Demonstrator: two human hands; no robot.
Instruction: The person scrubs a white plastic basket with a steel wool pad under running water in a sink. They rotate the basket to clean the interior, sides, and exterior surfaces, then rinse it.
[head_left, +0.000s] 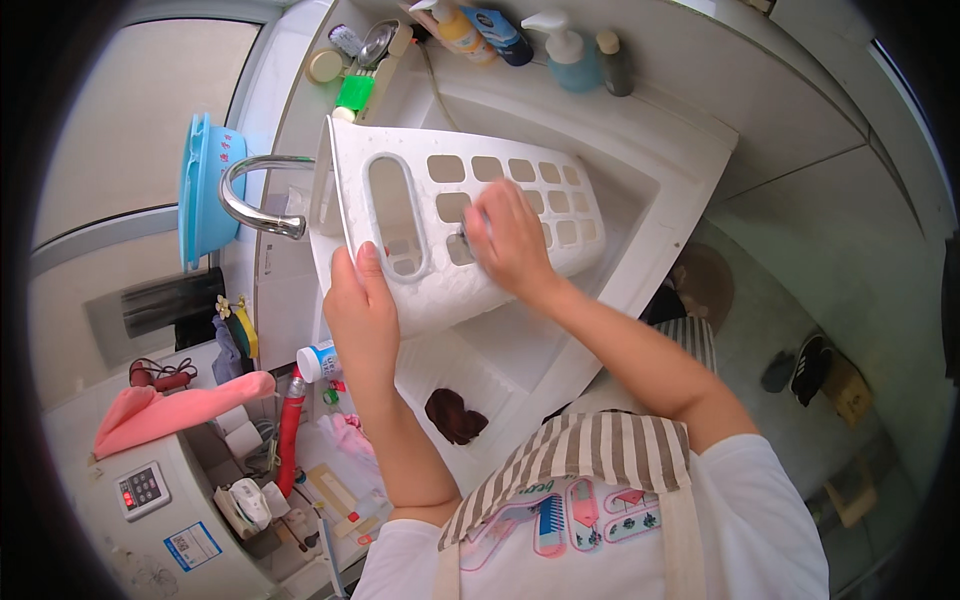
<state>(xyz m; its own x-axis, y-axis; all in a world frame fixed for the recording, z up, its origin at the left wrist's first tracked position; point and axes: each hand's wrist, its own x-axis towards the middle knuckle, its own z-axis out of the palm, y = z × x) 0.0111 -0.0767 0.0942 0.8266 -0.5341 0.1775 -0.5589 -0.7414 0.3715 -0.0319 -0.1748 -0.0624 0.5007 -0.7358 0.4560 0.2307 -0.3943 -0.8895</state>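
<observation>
A white plastic laundry basket (435, 304) with square holes and an oval handle slot lies on its side over the white laundry sink (690, 187). Soap suds or wet patches show on its wall. My left hand (360, 300) grips the basket's rim beside the handle slot, thumb on the outside. Against the perforated side is my right hand (510, 240), blurred, with its fingers curled round a small grey object that is mostly hidden. Below the basket, a dark brown wet cloth (456, 416) rests on the sink's ribbed washboard (427, 367).
A chrome faucet (259, 217) arches at the left, near blue basins (214, 187). Pump bottles (574, 64) and tubes line the back ledge. A white canister (316, 362) stands by my left wrist. Lower left is a washing machine (187, 510) with a pink cloth (180, 412).
</observation>
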